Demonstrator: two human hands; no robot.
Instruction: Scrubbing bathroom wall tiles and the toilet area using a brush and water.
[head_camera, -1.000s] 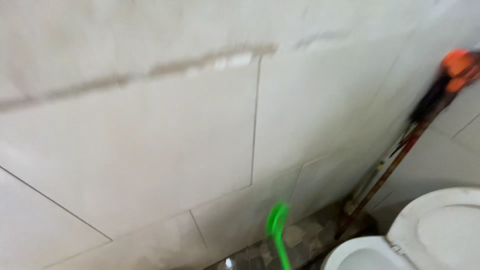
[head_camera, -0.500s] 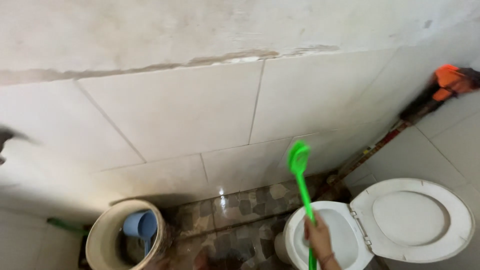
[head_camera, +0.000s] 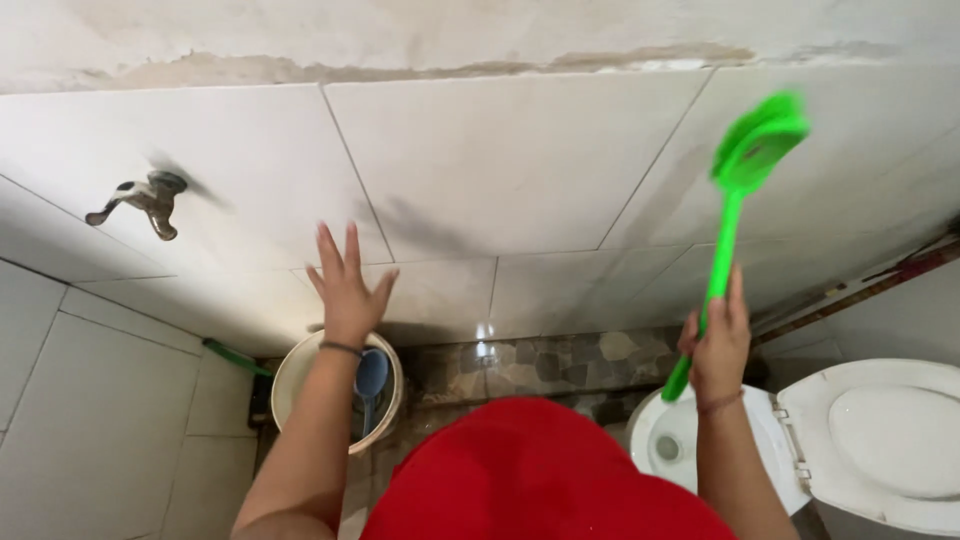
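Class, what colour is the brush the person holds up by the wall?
Bright green brush, seen in the head view.

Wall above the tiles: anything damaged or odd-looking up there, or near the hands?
Yes. The plaster strip along the top edge of the wall tiles is stained brown and looks flaky. Otherwise nothing stands out: the right hand grips the green brush upright, and the left hand is open, fingers spread.
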